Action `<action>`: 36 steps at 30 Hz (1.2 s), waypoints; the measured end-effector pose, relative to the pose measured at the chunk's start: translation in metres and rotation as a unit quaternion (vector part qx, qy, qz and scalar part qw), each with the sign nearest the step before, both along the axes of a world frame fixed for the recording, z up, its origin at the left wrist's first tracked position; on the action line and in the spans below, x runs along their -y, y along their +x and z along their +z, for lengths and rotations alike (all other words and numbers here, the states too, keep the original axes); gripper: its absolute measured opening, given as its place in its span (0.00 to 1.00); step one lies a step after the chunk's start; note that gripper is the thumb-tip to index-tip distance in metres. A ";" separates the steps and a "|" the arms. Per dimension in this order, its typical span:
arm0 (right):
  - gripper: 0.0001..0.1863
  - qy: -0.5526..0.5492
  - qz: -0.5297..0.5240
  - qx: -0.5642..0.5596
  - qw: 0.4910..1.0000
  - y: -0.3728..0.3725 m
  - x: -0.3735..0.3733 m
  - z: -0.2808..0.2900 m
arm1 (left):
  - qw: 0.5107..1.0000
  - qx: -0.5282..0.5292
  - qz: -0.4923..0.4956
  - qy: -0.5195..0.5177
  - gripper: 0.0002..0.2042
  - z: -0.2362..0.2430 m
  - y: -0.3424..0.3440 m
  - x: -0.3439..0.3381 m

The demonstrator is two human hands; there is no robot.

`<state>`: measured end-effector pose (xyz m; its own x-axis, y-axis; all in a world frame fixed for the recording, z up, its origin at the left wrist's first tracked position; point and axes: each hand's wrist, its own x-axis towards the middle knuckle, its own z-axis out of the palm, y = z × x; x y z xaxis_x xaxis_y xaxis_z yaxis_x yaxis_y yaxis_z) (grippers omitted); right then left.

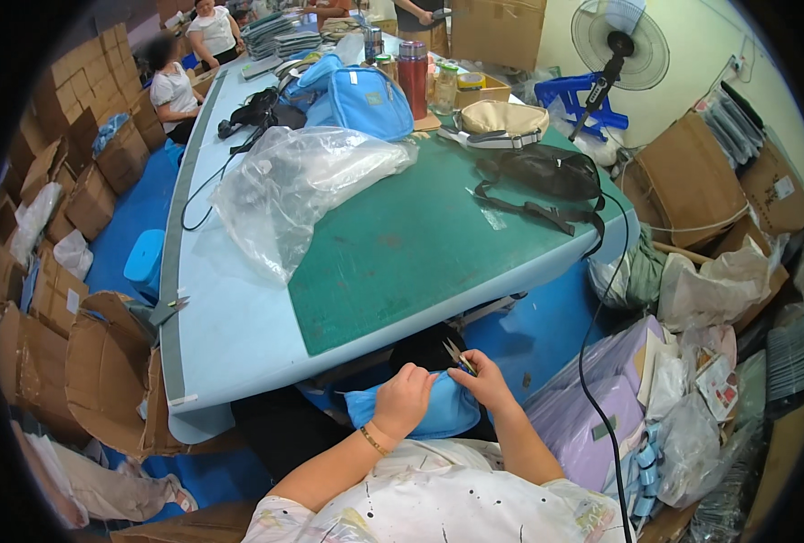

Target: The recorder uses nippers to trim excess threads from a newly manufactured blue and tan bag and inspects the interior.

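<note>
A blue fabric piece (pixel 449 412), perhaps a small pouch, lies across my lap just below the table's near edge. My left hand (pixel 404 403) is closed on its upper edge, fingertips pinched together. In my right hand (pixel 485 382) is a small pair of scissors (pixel 454 351), blades pointing up and away from me. Those right fingers also rest close to the blue fabric; whether they grip it too, I cannot tell. The fabric's underside is hidden.
Ahead stands a table with a green cutting mat (pixel 393 271). On it are a clear plastic bag (pixel 302 195), a blue bag (pixel 370 101), a black bag (pixel 542 172) and a red flask (pixel 412 77). A black cable (pixel 592 362) hangs at right. Cardboard boxes (pixel 112 362) stand left.
</note>
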<state>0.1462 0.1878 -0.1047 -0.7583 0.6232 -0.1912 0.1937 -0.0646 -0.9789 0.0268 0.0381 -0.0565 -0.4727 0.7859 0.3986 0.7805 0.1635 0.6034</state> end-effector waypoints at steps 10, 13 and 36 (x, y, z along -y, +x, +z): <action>0.18 0.001 0.006 -0.007 1.000 -0.002 0.002 -0.002 | 0.998 0.011 -0.011 -0.061 0.09 -0.006 0.005 -0.001; 0.17 0.004 0.005 -0.007 1.000 -0.002 0.002 -0.004 | 0.998 0.011 -0.015 -0.064 0.09 -0.007 0.004 -0.001; 0.17 0.058 0.006 0.033 0.998 -0.004 0.003 0.001 | 0.997 0.029 -0.018 -0.062 0.09 -0.012 0.000 -0.002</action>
<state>0.1425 0.1846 -0.1038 -0.7546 0.6344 -0.1678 0.2579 0.0516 -0.9648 0.0272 0.0404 -0.0683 -0.4632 0.8444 0.2692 0.7511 0.2128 0.6250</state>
